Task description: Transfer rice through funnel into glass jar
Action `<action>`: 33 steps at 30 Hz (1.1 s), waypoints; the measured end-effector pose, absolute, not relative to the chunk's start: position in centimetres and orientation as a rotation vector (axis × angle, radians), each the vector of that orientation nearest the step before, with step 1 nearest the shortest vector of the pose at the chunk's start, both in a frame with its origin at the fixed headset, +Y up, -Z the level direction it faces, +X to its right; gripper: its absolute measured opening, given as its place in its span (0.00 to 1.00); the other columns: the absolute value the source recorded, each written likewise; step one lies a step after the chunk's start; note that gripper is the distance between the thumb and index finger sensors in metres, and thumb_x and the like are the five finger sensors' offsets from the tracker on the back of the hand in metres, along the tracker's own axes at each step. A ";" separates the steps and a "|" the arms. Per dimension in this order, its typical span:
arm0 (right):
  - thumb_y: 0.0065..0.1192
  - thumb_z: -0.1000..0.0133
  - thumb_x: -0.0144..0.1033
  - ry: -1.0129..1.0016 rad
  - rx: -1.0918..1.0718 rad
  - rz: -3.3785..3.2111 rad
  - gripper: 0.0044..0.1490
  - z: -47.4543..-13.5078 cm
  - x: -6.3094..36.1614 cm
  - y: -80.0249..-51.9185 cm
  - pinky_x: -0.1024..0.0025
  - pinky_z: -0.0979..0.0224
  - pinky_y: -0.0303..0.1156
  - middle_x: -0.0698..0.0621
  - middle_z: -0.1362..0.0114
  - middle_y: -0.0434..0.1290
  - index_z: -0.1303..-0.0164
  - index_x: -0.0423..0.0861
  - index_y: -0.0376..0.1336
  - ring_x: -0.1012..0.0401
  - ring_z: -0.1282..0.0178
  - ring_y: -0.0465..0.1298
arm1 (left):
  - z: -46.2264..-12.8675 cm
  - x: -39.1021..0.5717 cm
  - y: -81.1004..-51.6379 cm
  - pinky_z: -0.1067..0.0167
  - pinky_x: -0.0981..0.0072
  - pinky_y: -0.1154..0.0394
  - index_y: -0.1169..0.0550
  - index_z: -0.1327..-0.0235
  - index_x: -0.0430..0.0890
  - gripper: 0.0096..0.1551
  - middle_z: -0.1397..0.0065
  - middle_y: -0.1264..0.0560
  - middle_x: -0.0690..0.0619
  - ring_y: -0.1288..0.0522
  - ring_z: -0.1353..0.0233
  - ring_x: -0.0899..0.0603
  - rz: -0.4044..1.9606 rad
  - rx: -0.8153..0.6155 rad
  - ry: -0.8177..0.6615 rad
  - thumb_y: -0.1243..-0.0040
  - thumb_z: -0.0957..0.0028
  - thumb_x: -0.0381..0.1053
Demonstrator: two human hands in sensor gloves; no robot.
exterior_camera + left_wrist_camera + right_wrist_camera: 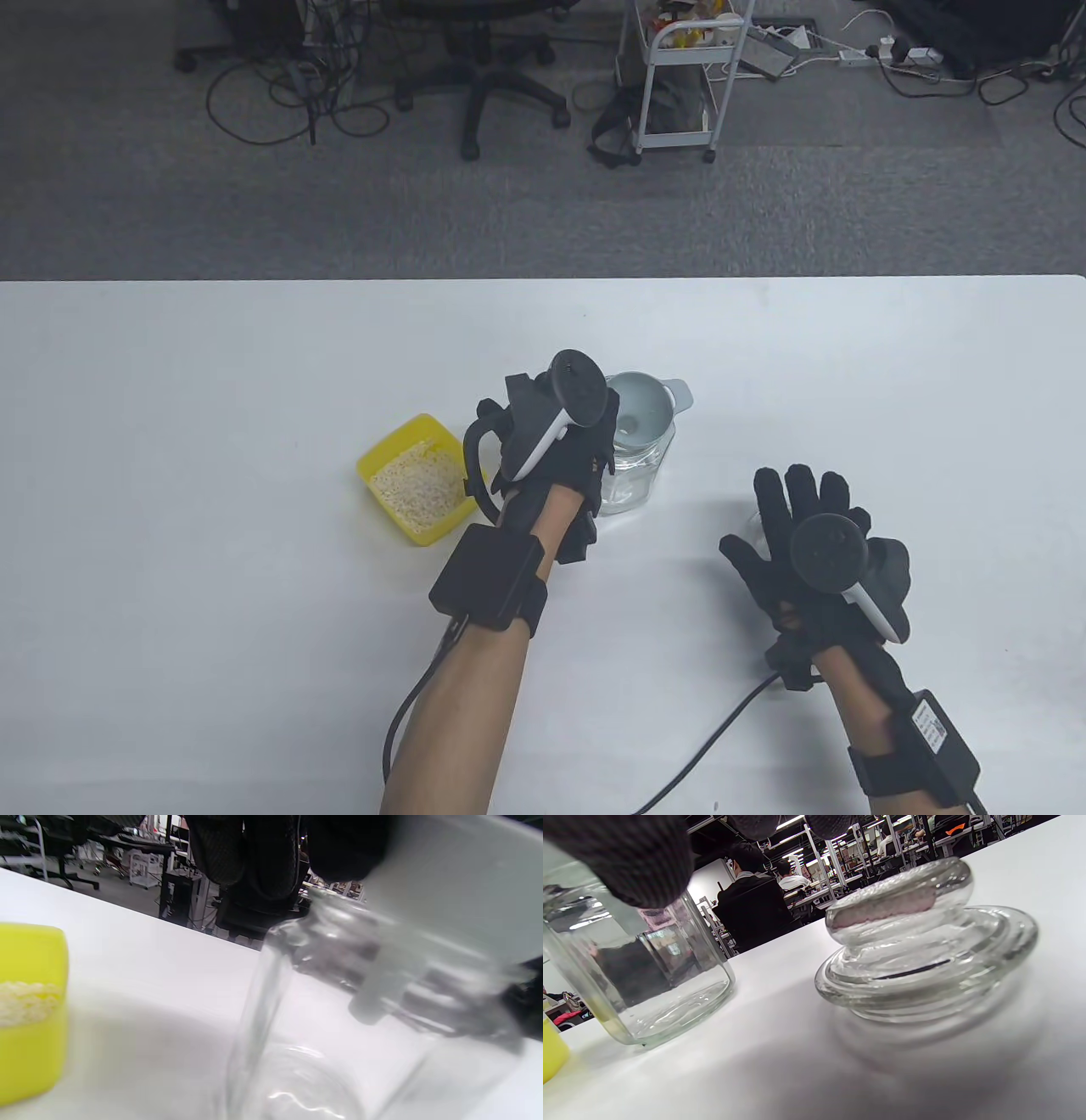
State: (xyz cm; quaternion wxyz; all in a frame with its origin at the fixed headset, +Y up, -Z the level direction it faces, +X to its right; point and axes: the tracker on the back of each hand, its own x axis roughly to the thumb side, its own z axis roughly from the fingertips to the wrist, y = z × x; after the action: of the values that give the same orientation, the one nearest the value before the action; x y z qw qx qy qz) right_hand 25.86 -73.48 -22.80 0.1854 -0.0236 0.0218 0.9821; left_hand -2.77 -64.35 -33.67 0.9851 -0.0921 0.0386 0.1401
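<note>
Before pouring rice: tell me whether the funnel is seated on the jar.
Touching. The left wrist view shows the funnel resting on the jar mouth, spout inside the neck.

On your desk [212, 382] the funnel [640, 407] sits in the jar's [632, 480] mouth, with the rice tub [416, 478] just to the jar's left. Your left hand [551, 458] is between tub and jar. The lid [925, 955] lies on the desk right of the jar, under your right hand [806, 543].

Grey carpet floor [339, 221] lies beyond the white desk [212, 356], with an office chair base [475, 85], a white trolley [679, 93], and trailing cables [254, 110].
</note>
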 end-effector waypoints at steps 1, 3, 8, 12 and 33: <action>0.61 0.52 0.69 0.063 -0.068 2.766 0.55 -22.8 25.9 -73.5 0.30 0.23 0.38 0.44 0.11 0.43 0.21 0.60 0.43 0.39 0.14 0.37 | -33.7 -2.7 -64.4 0.24 0.19 0.51 0.20 0.49 0.51 0.28 0.13 0.35 0.44 0.41 0.11 0.30 0.253 -0.176 0.090 0.56 0.39 0.70; 0.61 0.52 0.69 0.063 -0.070 2.765 0.55 -22.8 25.9 -73.5 0.29 0.23 0.38 0.44 0.11 0.43 0.21 0.60 0.42 0.39 0.14 0.37 | -33.8 -2.6 -64.4 0.24 0.19 0.51 0.21 0.48 0.51 0.28 0.12 0.36 0.43 0.41 0.11 0.30 0.182 -0.167 0.114 0.55 0.39 0.70; 0.61 0.52 0.69 0.057 -0.065 2.765 0.55 -22.8 25.8 -73.5 0.29 0.23 0.38 0.44 0.11 0.43 0.21 0.60 0.42 0.39 0.15 0.37 | -33.7 -2.4 -64.5 0.23 0.19 0.53 0.22 0.43 0.52 0.32 0.10 0.39 0.42 0.45 0.10 0.29 0.059 -0.098 0.151 0.52 0.42 0.74; 0.61 0.52 0.69 0.061 -0.056 2.774 0.55 -22.8 25.7 -73.6 0.30 0.23 0.38 0.45 0.11 0.43 0.21 0.60 0.42 0.39 0.15 0.37 | -33.6 -2.9 -64.6 0.24 0.19 0.53 0.25 0.35 0.53 0.37 0.08 0.43 0.43 0.46 0.10 0.29 0.052 -0.088 0.139 0.52 0.44 0.77; 0.61 0.52 0.69 0.085 -0.090 2.754 0.55 -22.8 26.2 -73.9 0.30 0.23 0.37 0.44 0.11 0.42 0.21 0.60 0.42 0.39 0.15 0.36 | -29.8 -22.2 -67.8 0.42 0.45 0.17 0.32 0.19 0.49 0.46 0.25 0.21 0.42 0.12 0.42 0.42 0.210 -0.077 0.496 0.44 0.43 0.75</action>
State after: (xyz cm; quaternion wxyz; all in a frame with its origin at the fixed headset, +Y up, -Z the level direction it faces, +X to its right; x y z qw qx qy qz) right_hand 26.21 -73.92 -22.79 0.1911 -0.0321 0.0303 0.9806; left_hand -22.19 -67.77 -29.79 0.9633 -0.0380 0.2448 0.1036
